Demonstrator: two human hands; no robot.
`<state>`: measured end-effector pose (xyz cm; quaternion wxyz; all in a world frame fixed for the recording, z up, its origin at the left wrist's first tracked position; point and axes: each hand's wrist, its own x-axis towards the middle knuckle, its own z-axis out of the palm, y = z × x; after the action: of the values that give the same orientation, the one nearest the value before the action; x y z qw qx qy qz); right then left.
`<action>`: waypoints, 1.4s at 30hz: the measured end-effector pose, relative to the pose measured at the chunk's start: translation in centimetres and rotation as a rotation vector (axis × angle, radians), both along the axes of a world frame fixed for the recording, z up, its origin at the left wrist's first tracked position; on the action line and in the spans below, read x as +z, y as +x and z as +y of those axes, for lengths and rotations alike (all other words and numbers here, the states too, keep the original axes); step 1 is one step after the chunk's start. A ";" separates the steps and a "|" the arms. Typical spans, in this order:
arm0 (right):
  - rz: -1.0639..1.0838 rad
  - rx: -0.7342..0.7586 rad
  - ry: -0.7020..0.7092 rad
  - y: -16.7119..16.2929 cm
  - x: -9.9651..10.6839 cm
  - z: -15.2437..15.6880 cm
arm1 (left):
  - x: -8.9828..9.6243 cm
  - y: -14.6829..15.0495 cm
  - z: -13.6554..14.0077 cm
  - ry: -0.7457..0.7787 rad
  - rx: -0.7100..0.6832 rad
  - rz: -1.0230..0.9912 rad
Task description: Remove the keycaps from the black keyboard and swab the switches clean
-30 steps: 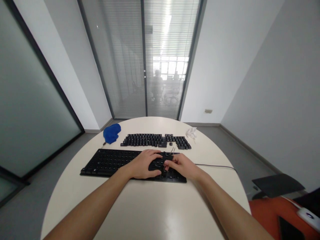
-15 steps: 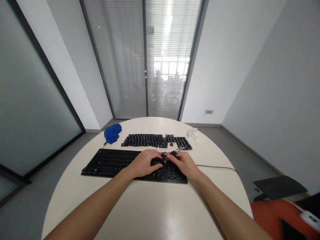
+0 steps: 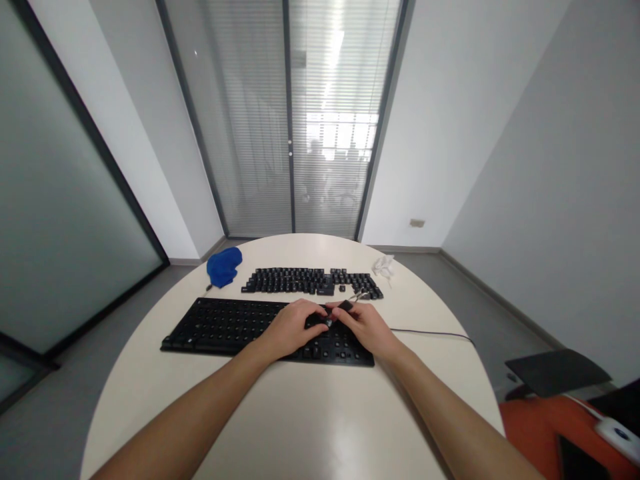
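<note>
A black keyboard [image 3: 225,327] with most of its keycaps off lies across the table. Over its right half, my left hand [image 3: 293,327] is closed, thumb and fingertips pinching a small dark piece that looks like a keycap [image 3: 329,321]; the fingers partly hide it. My right hand [image 3: 365,327] grips a keycap puller [image 3: 346,305] by its black handle, its thin metal wires pointing away to the upper right. The two hands' fingertips almost meet. Behind the keyboard, loose black keycaps [image 3: 285,280] lie in rows, and the wires overlap their right end.
A blue cloth-like item [image 3: 223,267] lies at the back left of the round white table [image 3: 300,413]. Crumpled white tissue [image 3: 383,265] sits at the back right. A dark cable [image 3: 435,333] runs off the right edge. Beside the table stands an orange-red seat [image 3: 530,427] with devices on it.
Both hands stay in nearly the same place over the keyboard. My left fingertips have shifted slightly around the small piece. The view has moved a little.
</note>
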<state>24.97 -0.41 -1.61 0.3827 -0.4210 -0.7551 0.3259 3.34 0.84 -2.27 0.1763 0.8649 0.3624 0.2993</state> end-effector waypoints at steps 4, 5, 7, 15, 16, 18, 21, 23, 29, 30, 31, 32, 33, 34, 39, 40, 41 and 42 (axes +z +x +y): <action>-0.001 -0.053 -0.004 0.0 -0.4 0.3 | 0.2 0.1 -0.4 0.063 0.018 0.040; 0.008 -0.062 -0.019 0.0 -0.5 0.4 | 0.3 0.2 -0.5 0.084 0.018 0.054; 0.042 -0.070 -0.049 -0.1 -0.8 0.5 | 0.6 0.2 -0.6 0.124 0.008 0.086; 0.115 -0.082 -0.077 -0.7 -0.8 0.2 | 1.0 0.3 -1.0 0.204 -0.084 0.139; 0.113 -0.089 -0.077 -0.8 -0.8 0.1 | 1.0 0.3 -1.0 0.213 -0.099 0.141; 0.106 -0.103 -0.075 -0.8 -0.8 0.2 | 0.9 0.3 -1.0 0.219 -0.108 0.137; 0.049 -0.153 -0.026 -0.2 -0.6 0.3 | 0.7 0.2 -0.9 0.195 -0.083 0.104; -0.030 -0.180 0.037 0.5 -0.3 0.4 | 0.6 0.2 -0.8 0.175 -0.059 0.083; -0.261 -0.072 0.179 1.2 0.9 -0.3 | 0.4 0.2 -0.5 0.117 0.003 0.054; -0.297 -0.052 0.190 1.0 1.1 -0.5 | 0.4 0.2 -0.5 0.112 0.010 0.049; -0.333 -0.034 0.202 0.8 1.2 -0.6 | 0.3 0.2 -0.5 0.109 0.014 0.045; -0.367 -0.021 0.214 0.7 1.3 -0.8 | 0.3 0.1 -0.5 0.105 0.017 0.041; -0.397 -0.013 0.224 0.5 1.4 -0.9 | 0.3 0.1 -0.4 0.103 0.018 0.037; -0.419 -0.008 0.234 0.4 1.4 -1.0 | 0.3 0.1 -0.4 0.099 0.020 0.033; -0.466 -0.014 0.279 0.4 1.3 -1.0 | 0.3 0.0 -0.4 0.074 0.040 0.018; -0.477 -0.017 0.288 0.4 1.2 -0.9 | 0.2 0.0 -0.4 0.068 0.045 0.016; -0.490 -0.019 0.297 0.5 1.2 -1.0 | 0.2 0.0 -0.4 0.060 0.046 0.014; -0.504 -0.020 0.303 0.5 1.2 -1.0 | 0.2 0.0 -0.4 0.049 0.044 0.009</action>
<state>25.48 -1.37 -0.39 0.2450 -0.4338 -0.8623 0.0908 3.36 0.41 -2.05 0.1466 0.8622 0.3745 0.3080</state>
